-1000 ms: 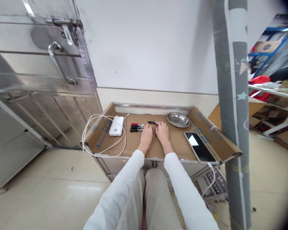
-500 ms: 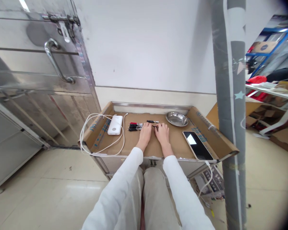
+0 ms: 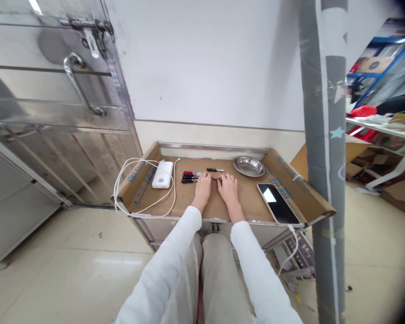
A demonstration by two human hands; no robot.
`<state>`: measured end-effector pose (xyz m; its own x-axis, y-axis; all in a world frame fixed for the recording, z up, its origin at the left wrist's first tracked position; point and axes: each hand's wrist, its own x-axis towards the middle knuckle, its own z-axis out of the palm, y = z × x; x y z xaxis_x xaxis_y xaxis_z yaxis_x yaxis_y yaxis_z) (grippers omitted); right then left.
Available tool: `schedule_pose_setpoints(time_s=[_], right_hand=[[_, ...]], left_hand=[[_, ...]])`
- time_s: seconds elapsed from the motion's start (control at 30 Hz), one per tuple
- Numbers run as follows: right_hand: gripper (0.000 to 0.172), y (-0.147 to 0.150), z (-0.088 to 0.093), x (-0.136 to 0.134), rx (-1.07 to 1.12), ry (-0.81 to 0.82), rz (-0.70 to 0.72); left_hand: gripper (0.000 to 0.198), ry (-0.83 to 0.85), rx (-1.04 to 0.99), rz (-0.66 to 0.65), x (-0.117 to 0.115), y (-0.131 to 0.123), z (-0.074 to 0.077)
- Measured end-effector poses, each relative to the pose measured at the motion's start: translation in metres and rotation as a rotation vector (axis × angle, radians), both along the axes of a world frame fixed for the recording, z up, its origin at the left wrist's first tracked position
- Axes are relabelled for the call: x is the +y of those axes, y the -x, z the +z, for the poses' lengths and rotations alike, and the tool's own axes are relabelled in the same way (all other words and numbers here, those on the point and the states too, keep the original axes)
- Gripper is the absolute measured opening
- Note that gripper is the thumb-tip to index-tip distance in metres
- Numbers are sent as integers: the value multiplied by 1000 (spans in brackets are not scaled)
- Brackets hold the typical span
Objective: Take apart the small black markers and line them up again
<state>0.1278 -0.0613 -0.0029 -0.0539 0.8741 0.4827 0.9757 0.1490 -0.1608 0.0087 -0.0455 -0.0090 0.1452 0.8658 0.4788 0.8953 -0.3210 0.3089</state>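
Observation:
My left hand [image 3: 203,186] rests on the cardboard with its fingers curled, close to the right ends of several slim pens [image 3: 190,177] in black and red. My right hand [image 3: 228,186] is beside it, fingers bent down and drawn together. A small dark thin piece [image 3: 215,179] shows in the gap between the two hands, at the right fingertips. Its kind is too small to tell, and the fingers hide part of it. Just beyond the hands lies a single black pen [image 3: 215,170] with a silvery end.
A white power bank [image 3: 162,175] with a looped white cable [image 3: 173,196] lies at the left. To the right are a shallow steel bowl [image 3: 249,167] and a phone [image 3: 277,203] on a cable. Raised cardboard sides [image 3: 299,189] edge the table, and a wrapped pipe [image 3: 326,157] stands beside it.
Both hands stay in nearly the same place, with the left shifted slightly left. The gap between them is a little wider. The pens, bowl and phone have not moved.

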Motion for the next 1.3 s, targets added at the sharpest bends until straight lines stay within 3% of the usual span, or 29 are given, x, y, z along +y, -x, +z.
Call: schedule_pose_setpoints(time_s=[0.13, 0.4, 0.73, 0.97, 1.13, 1.3], right_hand=[[19, -1, -2, 2, 0, 5, 30], [25, -2, -2, 3, -13, 17, 7], [25, -4, 3, -5, 172, -85, -249], [31, -4, 5, -7, 278, -142, -73], [31, -3, 9, -11, 400, -164, -20], [30, -4, 10, -11, 475, -162, -28]], left_hand=[[18, 60, -15, -111, 0, 1, 2], [26, 104, -123, -196, 4, -1, 1], [44, -12, 5, -224, 21, -14, 2], [42, 7, 106, -171, 29, -20, 0], [28, -31, 218, -212, 12, -15, 6], [20, -24, 184, -289, -8, -5, 9]])
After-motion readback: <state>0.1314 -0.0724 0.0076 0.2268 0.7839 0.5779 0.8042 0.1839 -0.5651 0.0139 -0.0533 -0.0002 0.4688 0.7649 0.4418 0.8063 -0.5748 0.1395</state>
